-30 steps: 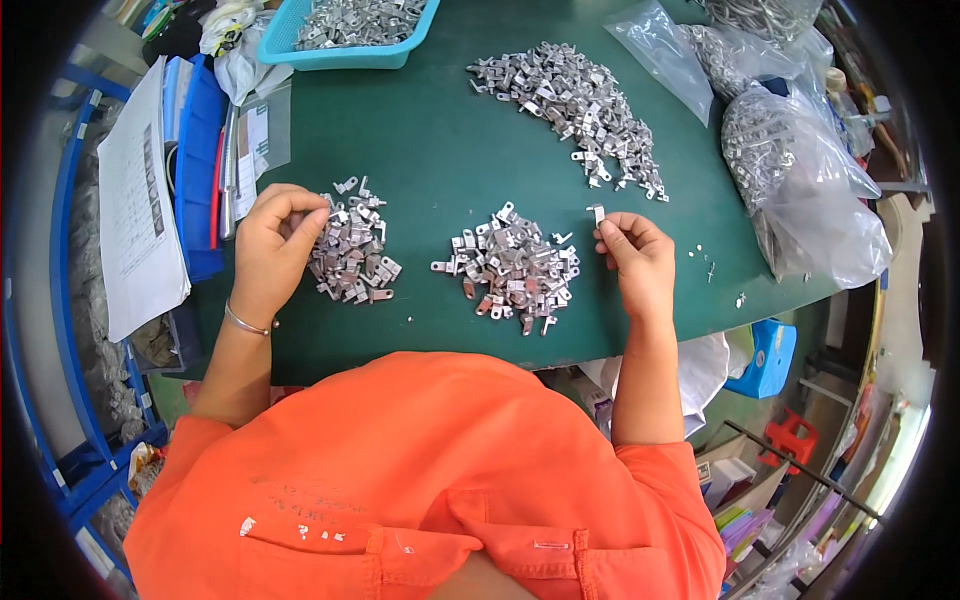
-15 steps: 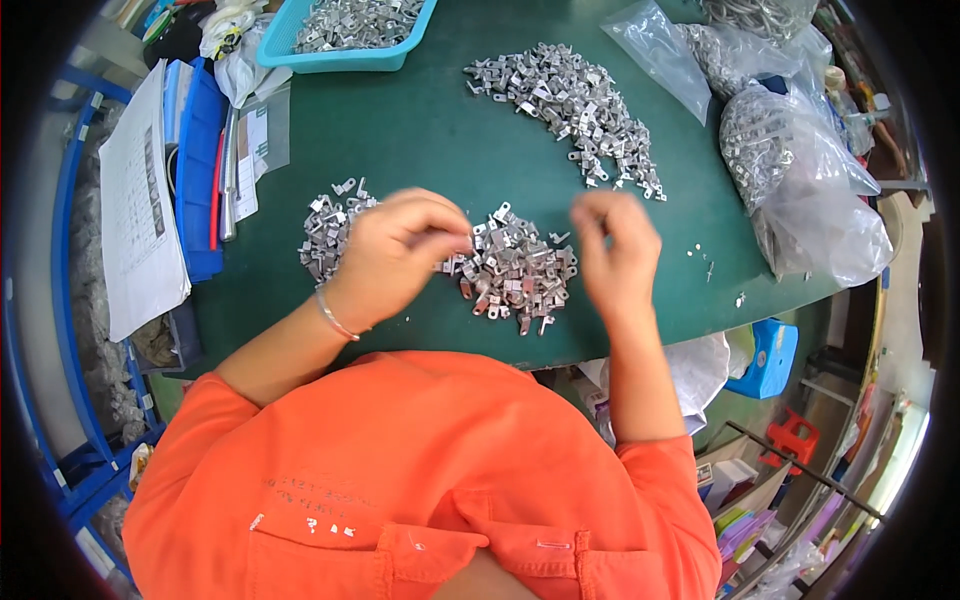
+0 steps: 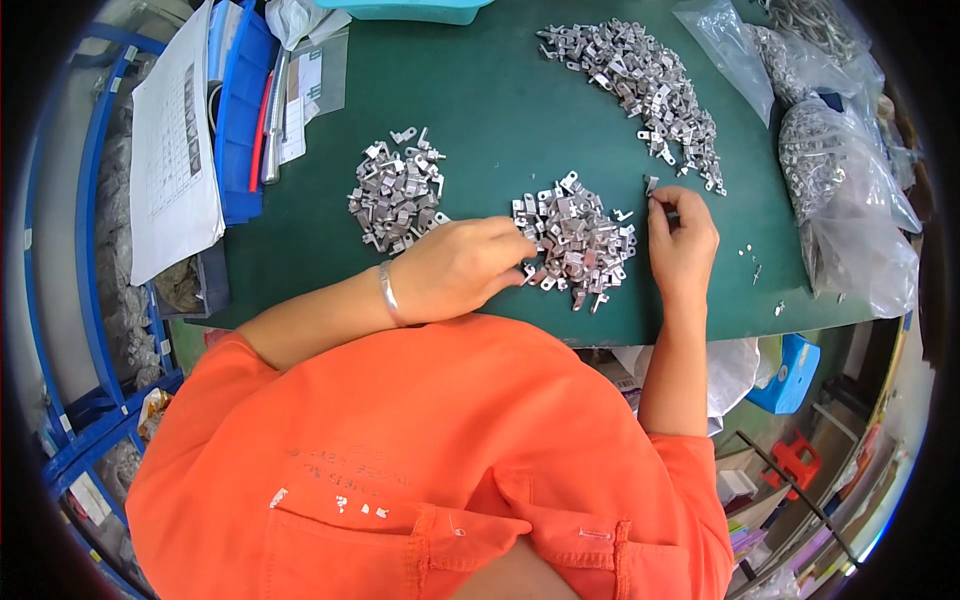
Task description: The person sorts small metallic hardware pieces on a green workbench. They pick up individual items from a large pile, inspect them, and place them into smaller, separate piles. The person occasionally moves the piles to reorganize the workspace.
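On a green mat (image 3: 500,110) lie three heaps of small silver metal brackets. My left hand (image 3: 462,268) reaches across to the middle heap (image 3: 578,236), its fingertips closed on brackets at the heap's left edge. My right hand (image 3: 682,240) sits just right of that heap and pinches one small bracket (image 3: 650,186) between thumb and fingers. The left heap (image 3: 396,196) lies above my left wrist, which wears a silver bangle. A larger heap (image 3: 640,82) stretches across the far right of the mat.
Clear plastic bags of metal parts (image 3: 845,190) crowd the right edge. A teal tray (image 3: 410,8) stands at the far edge. At the left are a blue bin (image 3: 240,110) with tools, printed sheets (image 3: 172,150) and a blue rack frame (image 3: 90,330).
My left hand has left the left heap and swung right to the middle heap. My right hand has stayed beside that heap, still pinching a bracket.
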Available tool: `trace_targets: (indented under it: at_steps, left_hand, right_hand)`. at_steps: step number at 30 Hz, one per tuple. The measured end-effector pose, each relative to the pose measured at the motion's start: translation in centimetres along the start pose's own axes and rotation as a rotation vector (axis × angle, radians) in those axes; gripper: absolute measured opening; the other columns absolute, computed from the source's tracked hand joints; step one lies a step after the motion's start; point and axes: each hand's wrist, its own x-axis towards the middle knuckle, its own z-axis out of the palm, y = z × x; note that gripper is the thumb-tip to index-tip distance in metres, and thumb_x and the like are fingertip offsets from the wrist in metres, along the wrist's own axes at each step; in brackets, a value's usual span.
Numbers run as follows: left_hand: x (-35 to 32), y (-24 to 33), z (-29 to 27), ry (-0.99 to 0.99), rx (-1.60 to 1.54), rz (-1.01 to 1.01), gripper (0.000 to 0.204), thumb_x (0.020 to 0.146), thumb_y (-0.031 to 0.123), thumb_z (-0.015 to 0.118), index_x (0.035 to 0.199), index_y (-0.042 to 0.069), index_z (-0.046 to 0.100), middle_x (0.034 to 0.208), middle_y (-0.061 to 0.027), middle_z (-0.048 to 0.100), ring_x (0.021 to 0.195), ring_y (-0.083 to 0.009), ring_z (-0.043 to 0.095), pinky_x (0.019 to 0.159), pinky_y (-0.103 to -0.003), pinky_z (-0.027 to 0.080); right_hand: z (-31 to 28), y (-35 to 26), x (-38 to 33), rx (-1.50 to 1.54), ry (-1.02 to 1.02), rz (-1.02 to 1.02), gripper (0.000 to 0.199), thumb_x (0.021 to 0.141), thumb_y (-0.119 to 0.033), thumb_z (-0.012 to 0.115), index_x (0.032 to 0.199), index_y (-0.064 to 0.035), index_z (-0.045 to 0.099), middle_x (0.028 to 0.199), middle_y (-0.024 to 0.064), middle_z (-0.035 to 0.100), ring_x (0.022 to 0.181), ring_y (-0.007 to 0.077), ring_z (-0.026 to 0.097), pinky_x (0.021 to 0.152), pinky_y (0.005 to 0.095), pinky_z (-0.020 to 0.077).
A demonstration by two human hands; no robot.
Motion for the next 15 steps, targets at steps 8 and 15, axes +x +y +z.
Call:
trace_targets:
  at_steps: [8, 15]
  left_hand:
    - [0.7, 0.0, 0.6, 0.061, 0.09, -0.052, 0.024, 0.075, -0.001, 0.07, 0.096, 0.002, 0.058, 0.09, -0.0124, 0.057, 0.079, -0.0303, 0.063, 0.066, -0.037, 0.052]
    - [-0.7, 0.0, 0.6, 0.157, 0.05, -0.108, 0.02, 0.076, 0.001, 0.07, 0.094, 0.001, 0.06, 0.091, -0.0133, 0.058, 0.077, -0.031, 0.062, 0.065, -0.037, 0.052]
  right_hand:
    - [0.3, -6.1, -4.7, 0.156, -0.144, -0.445, 0.02, 0.069, 0.003, 0.072, 0.086, -0.0045, 0.067, 0.086, 0.0062, 0.06, 0.078, 0.0265, 0.057, 0.07, 0.0362, 0.045]
    - [1.5, -7.2, -5.1, -0.027, -0.213, -0.502, 0.017, 0.069, -0.005, 0.073, 0.085, -0.0077, 0.068, 0.088, 0.0023, 0.058, 0.084, 0.0236, 0.053, 0.074, 0.0372, 0.0378]
